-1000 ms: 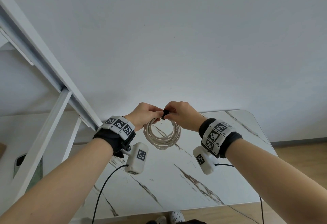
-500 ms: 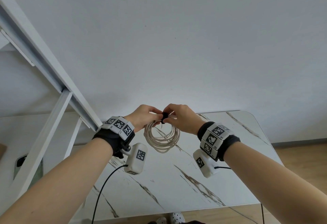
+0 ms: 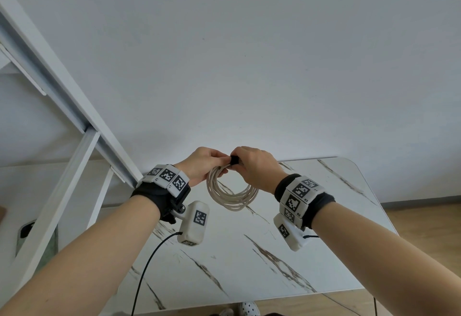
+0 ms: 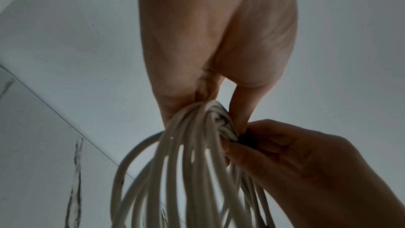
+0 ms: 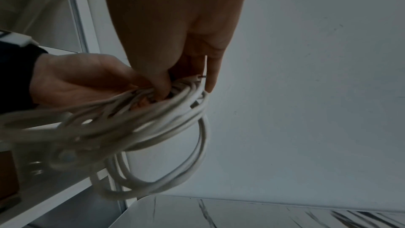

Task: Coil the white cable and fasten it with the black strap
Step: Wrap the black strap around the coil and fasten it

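Above the white marble-patterned tabletop with dark veins, both hands meet at the top of a coiled white round cable, which hangs in the air as a bundle of several loops, clear of the tabletop. At the top of the coil, the left hand has its fingers curled round the gathered strands, thumb and fingertips pinching them together; the left wrist view shows the loops fanning down from that pinch. Touching it on the other side of the same spot, the right hand pinches a short black fabric strap that sits across the top of the coil, its fingers curled round the strap and the cable beneath. From the left wrist view the strap shows as a small dark patch between the right fingertips, pressed against the bundle. Whether the strap's end is fastened cannot be told. Both wrists carry black bands with white blocks of square black-and-white markers. Beyond the tabletop's far edge stands a plain white wall, and off the tabletop's left edge runs a white-painted frame of straight bars.
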Demonstrator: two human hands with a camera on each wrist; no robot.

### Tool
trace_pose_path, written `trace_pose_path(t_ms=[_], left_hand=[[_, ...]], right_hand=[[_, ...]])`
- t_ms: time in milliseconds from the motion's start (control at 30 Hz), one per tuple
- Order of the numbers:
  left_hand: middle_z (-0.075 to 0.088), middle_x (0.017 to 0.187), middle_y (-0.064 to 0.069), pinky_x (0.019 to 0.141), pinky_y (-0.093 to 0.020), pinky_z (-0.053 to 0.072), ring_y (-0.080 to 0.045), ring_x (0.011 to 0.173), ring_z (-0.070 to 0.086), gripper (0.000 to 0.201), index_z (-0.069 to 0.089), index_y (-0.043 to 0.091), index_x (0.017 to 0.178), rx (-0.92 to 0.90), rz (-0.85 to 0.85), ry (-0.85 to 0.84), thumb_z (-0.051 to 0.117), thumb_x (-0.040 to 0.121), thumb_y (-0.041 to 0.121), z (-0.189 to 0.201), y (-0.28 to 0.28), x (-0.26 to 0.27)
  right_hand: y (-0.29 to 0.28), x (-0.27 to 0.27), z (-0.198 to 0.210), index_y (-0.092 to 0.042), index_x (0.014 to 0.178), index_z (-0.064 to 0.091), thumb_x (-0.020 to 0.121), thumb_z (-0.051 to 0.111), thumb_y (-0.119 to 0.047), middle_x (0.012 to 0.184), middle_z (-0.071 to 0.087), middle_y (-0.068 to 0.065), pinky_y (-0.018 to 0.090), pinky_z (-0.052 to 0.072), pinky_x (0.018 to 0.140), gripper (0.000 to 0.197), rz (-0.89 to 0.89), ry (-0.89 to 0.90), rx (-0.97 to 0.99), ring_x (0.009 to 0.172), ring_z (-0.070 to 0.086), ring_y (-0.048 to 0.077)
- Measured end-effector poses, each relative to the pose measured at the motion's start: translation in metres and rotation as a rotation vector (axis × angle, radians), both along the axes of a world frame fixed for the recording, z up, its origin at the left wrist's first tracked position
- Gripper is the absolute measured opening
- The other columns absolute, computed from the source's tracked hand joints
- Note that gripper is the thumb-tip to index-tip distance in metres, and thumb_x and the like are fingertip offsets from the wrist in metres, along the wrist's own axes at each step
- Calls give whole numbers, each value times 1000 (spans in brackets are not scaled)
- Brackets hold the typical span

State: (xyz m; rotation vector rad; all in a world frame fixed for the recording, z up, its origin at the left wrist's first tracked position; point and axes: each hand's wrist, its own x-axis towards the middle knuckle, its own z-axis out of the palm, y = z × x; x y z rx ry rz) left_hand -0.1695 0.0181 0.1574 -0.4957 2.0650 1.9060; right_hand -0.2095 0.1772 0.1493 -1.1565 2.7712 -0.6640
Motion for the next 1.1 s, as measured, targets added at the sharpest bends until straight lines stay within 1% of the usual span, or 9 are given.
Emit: trace_pose_path(t_ms=[133, 300, 433, 500, 600, 733, 833, 900, 1100], left_hand=[[61, 75, -13, 58, -22, 49, -16, 60, 57, 11, 63, 2, 86, 45, -29, -12, 58, 91, 10, -1, 1, 2], [68, 84, -8, 67, -26, 55, -15, 68, 65, 7, 61, 7, 89, 109, -19, -57, 58, 92, 13, -3, 3, 5], [68, 86, -9, 71, -30, 57, -15, 67, 66, 8, 62, 6, 92, 116, -12, -63, 59, 91, 14, -3, -1, 5], [66, 85, -10, 73, -31, 56, -16, 68, 63, 10, 61, 4, 96, 129, 5, -49, 59, 91, 12, -3, -2, 5], [63, 83, -10, 73, -33, 55, -19, 72, 58, 13, 60, 2, 101, 178, 62, -26, 57, 92, 10, -3, -4, 5], [67, 100, -13, 69, -34, 56, -19, 78, 58, 26, 57, -2, 116, 289, 122, -2, 52, 95, 11, -3, -10, 4], [66, 104, -14, 75, -43, 56, -21, 83, 60, 30, 53, -3, 122, 371, 176, 15, 48, 96, 11, -5, -17, 2], [69, 99, -12, 79, -48, 55, -23, 88, 62, 25, 54, -2, 118, 413, 201, 29, 47, 96, 11, -7, -19, 2], [68, 104, -17, 80, -53, 52, -30, 94, 65, 16, 57, 8, 109, 376, 229, 22, 51, 95, 9, -15, -20, 3]], right_hand=[[2, -3, 1, -8, 101, 58, 91, 54, -26, 96, 67, 7, 34, 44, 66, 21, 1, -11, -12, 83, 61, 30], [2, -5, 5, -9, 98, 62, 88, 57, -20, 93, 69, 8, 31, 43, 66, 16, -12, -52, -28, 84, 62, 30], [2, -7, 3, -14, 100, 65, 85, 63, -26, 93, 72, 4, 31, 47, 70, 19, -38, -146, -91, 86, 64, 24], [3, -10, 2, -15, 103, 63, 81, 68, -27, 97, 71, 1, 32, 51, 77, 26, -60, -260, -173, 90, 64, 20], [6, -13, 3, -16, 123, 51, 77, 75, -26, 114, 62, 0, 28, 49, 88, 53, -119, -418, -264, 102, 60, 15], [14, -17, 5, -19, 134, 39, 79, 72, -26, 123, 56, 3, 37, 52, 93, 64, -225, -642, -381, 106, 61, 20], [19, -19, 5, -16, 131, 43, 84, 68, -19, 118, 62, 13, 40, 52, 94, 54, -266, -893, -504, 107, 63, 26], [20, -19, 4, -14, 127, 48, 85, 67, -17, 109, 65, 14, 42, 52, 94, 46, -262, -972, -538, 101, 64, 27], [21, -19, -9, -4, 118, 59, 85, 67, -9, 90, 66, 10, 43, 56, 87, 34, -274, -970, -608, 82, 65, 23]])
